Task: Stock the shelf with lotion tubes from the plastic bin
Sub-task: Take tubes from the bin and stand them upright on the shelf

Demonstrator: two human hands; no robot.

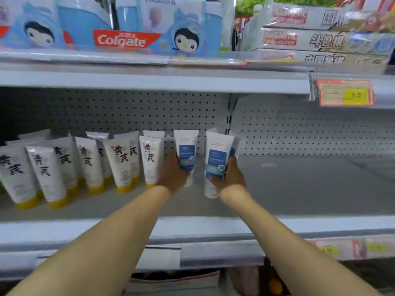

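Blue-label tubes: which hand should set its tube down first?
Left, probably. The left hand holds one blue-label tube upright beside the yellow-capped tubes, so it extends that row. The right hand grips what looks like two tubes, tilted.

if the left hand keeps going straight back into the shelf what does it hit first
Probably the pegboard back panel: the left hand, gripping a blue-label tube, has nothing visible behind it, though depth is unclear.

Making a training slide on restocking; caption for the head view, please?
Each hand, left hand and right hand, holds a blue-label tube upright on the shelf beside yellow-capped tubes.
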